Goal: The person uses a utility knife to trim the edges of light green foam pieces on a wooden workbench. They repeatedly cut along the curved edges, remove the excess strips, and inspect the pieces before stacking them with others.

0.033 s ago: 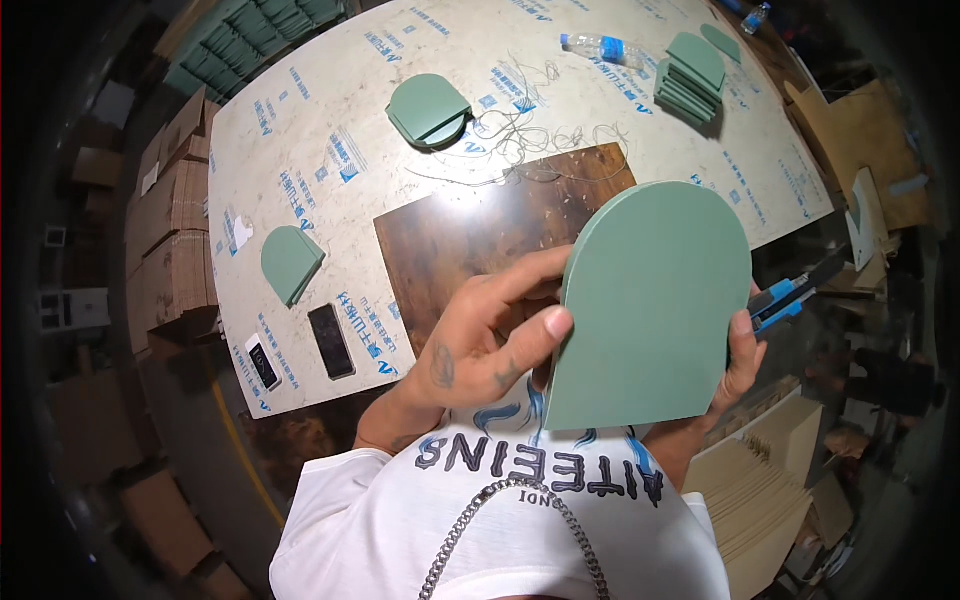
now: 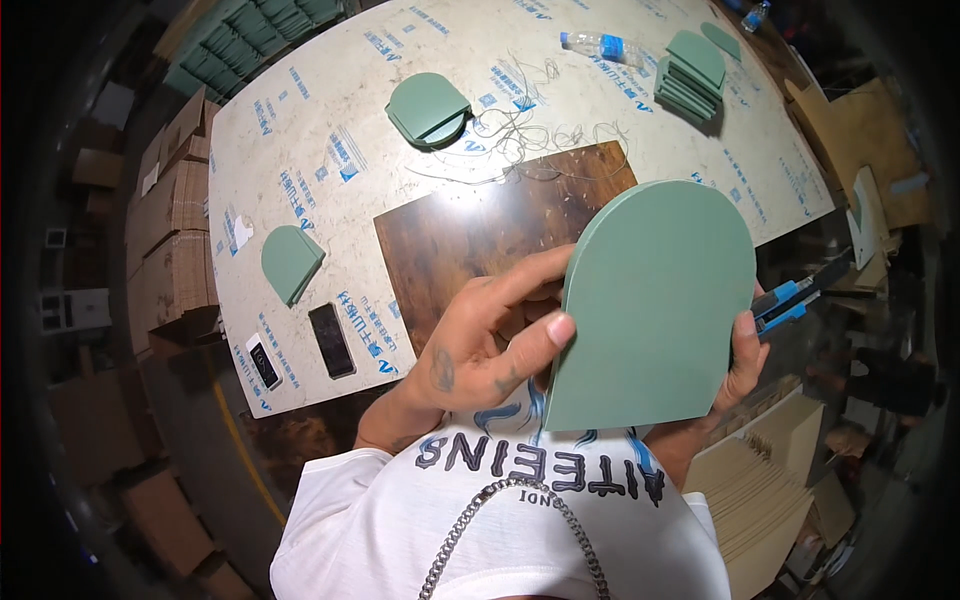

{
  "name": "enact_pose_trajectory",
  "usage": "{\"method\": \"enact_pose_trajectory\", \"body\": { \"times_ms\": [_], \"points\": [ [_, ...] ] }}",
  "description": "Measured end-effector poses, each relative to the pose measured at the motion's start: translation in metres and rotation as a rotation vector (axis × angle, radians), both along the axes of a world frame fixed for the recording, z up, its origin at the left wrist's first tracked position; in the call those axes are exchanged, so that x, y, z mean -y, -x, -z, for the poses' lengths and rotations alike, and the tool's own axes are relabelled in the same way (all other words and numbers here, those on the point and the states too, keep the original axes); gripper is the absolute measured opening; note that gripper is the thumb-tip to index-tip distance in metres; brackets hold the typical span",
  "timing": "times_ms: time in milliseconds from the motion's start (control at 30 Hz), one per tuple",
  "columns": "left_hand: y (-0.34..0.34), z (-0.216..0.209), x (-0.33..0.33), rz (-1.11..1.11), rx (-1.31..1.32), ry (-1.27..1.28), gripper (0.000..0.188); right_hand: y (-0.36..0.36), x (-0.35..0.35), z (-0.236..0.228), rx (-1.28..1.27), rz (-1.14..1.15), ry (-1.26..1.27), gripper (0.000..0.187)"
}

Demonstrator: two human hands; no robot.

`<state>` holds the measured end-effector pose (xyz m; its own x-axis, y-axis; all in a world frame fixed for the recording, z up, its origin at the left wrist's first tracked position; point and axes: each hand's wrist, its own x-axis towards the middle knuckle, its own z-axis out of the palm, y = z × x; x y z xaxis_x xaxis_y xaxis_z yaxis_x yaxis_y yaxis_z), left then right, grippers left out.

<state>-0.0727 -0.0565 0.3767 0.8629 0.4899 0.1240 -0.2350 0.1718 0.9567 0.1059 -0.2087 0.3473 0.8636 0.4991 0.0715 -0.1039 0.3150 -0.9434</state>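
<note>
Held piece: a flat green arch-shaped panel [image 2: 655,300] with a rounded far end and a straight near edge, held upright in front of the person's chest, above the near edge of the table.
Left hand: the left hand [image 2: 490,345] grips the panel's left edge; the thumb lies pressed on the facing side, the index finger stretches along the edge, and the other fingers curl behind it.
Right hand: the right hand [image 2: 740,355] clasps the panel's right edge, fingertips wrapped over onto the facing side; it also holds a blue and black utility knife [image 2: 795,293] that sticks out to the right.
Work surface: a pale table sheet with blue printing [image 2: 300,130], with a dark brown wooden board [image 2: 480,230] lying on it just beyond the hands.
Left of the board: one green arch-shaped piece [image 2: 290,262], and nearer, a black phone [image 2: 331,340] beside a smaller dark device [image 2: 263,361].
Far side: two stacked green pieces [image 2: 428,108], a tangle of thin wire [image 2: 530,130], a clear plastic bottle [image 2: 603,44], and a taller stack of green pieces [image 2: 692,75] at far right.
</note>
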Motion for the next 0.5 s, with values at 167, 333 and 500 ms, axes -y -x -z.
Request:
{"method": "enact_pose_trajectory", "body": {
  "times_ms": [167, 333, 500],
  "points": [
    [0.000, -0.002, 0.005, 0.013, -0.009, -0.129, 0.066, 0.006, -0.001, -0.018, -0.022, 0.055, -0.014, 0.063],
    [-0.001, 0.000, 0.007, 0.046, 0.017, -0.202, 0.067, 0.011, 0.003, -0.022, -0.092, 0.128, -0.076, 0.066],
    [-0.003, -0.001, 0.012, -0.011, 0.041, -0.057, 0.041, 0.001, 0.016, -0.007, -0.057, 0.105, -0.083, 0.070]
  ]
}}
